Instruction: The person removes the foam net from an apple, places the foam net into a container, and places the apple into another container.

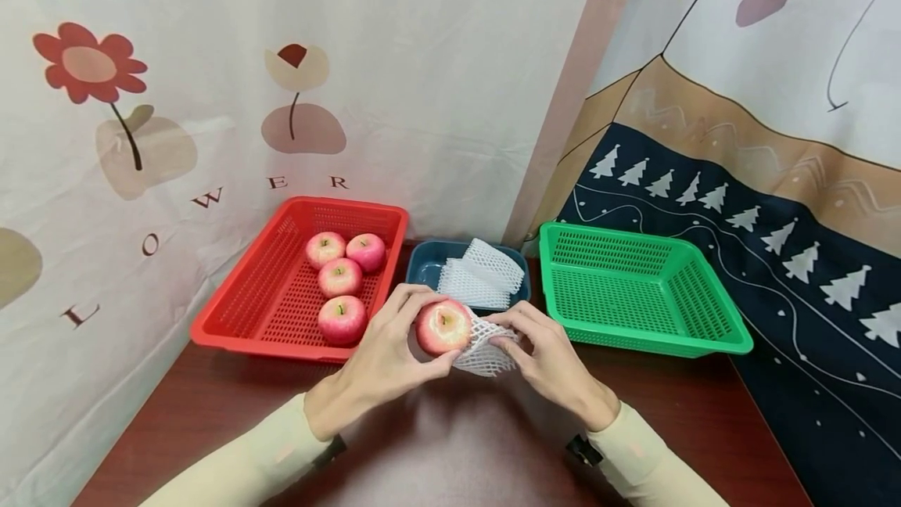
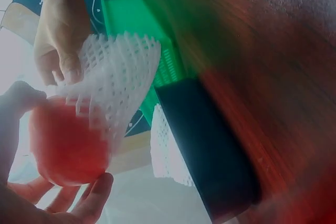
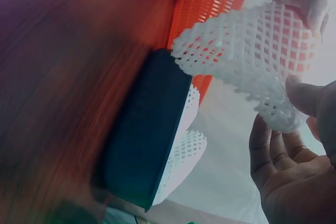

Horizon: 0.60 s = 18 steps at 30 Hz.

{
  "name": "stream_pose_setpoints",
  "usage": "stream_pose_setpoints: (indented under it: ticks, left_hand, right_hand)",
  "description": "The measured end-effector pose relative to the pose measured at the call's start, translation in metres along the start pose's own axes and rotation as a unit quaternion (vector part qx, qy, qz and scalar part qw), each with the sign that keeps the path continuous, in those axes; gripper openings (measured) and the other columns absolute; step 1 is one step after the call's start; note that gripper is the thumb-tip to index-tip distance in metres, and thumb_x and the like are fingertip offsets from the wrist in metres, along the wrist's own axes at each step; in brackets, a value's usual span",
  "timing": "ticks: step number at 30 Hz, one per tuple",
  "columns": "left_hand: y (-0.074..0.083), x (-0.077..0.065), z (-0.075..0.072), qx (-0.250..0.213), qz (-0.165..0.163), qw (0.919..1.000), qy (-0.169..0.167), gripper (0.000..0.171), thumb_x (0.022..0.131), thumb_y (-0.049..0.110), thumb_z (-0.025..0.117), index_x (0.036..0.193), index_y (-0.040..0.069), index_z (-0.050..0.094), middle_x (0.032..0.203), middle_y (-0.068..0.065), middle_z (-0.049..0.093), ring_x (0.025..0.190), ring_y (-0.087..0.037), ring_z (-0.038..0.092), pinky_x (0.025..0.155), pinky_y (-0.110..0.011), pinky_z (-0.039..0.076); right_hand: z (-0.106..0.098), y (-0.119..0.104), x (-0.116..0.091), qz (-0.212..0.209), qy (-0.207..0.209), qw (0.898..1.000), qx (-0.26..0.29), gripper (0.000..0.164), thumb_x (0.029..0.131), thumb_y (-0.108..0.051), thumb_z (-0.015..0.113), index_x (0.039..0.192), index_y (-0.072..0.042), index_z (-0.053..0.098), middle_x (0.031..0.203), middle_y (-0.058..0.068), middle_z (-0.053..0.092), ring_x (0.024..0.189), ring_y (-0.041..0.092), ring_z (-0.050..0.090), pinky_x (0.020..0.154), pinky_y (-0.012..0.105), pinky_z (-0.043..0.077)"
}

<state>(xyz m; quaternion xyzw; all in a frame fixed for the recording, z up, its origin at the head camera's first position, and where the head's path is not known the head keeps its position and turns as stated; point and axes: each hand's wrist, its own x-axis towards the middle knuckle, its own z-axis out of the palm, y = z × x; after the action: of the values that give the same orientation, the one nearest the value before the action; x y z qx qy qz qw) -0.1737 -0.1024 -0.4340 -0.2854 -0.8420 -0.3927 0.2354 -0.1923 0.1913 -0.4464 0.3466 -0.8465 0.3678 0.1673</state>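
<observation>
My left hand (image 1: 389, 350) grips a red apple (image 1: 443, 327) with the fingers over its far side and the thumb below it. A white foam net sleeve (image 1: 487, 358) covers the apple's right side and hangs loose beyond it. The sleeve's right edge is pinched between thumb and fingers of my right hand (image 1: 549, 350). In the left wrist view the net (image 2: 121, 72) stretches from the apple (image 2: 68, 145) up to the right hand (image 2: 63, 35). From the right wrist, apple skin shows through the mesh (image 3: 252, 40).
A red basket (image 1: 239, 288) with several apples (image 1: 341, 278) stands on the left. Behind my hands, a dark blue tray (image 1: 422, 260) holds more white net sleeves (image 1: 479, 276). On the right is a green basket (image 1: 647, 343). Everything stands on a dark red-brown table (image 1: 676, 405), with printed curtains behind.
</observation>
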Motion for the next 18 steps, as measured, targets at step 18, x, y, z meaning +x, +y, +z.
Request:
stream_pose_setpoints:
  ticks: [18]
  left_hand:
    - [-0.009,0.008,-0.013,0.028,0.009,0.9995,-0.012,0.073,0.083,0.03,0.104,0.148,0.016,0.073,0.138,-0.004,0.071,0.125,-0.018,0.073,0.098,-0.039,0.072]
  right_hand:
    - [-0.016,0.002,0.01,0.093,-0.025,0.994,-0.043,0.032,0.11,-0.01,0.081,0.141,-0.009,0.074,0.121,0.007,0.088,0.092,0.01,0.075,0.077,0.027,0.061]
